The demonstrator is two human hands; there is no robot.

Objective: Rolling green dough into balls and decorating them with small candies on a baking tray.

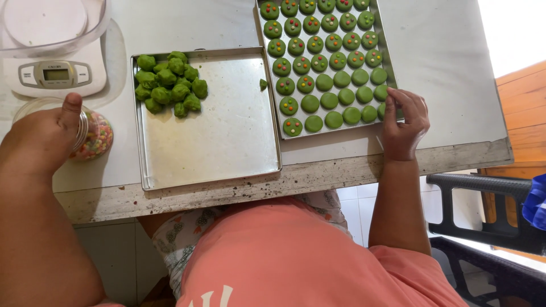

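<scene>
Two metal trays share the tabletop (170, 25) in the head view. The square tray (227, 142) at centre holds a heap of rough green dough balls (170, 82) in its upper left corner, with one stray bit (263, 84) at its right rim; the rest of it is bare. The baking tray (378, 34) at upper centre carries rows of flat green discs (324, 57), most dotted with coloured sprinkles, while the lower right rows are plain. The right hand (404, 122) rests at that tray's lower right corner, fingertips pinched on the last disc (381, 110) of the bottom rows; whether the grip holds sprinkles I cannot tell. The left hand (42, 139), at the left of the frame, is clenched around a clear jar of coloured sprinkles (96, 136), which lies tilted with its mouth toward the square tray. As I judge it, the tilted jar could spill beads across the tabletop if the grip slackens, and the pressing fingers could dent the soft disc. A kitchen scale (54, 74) with a clear bowl (51, 25) sits in the upper left.
</scene>
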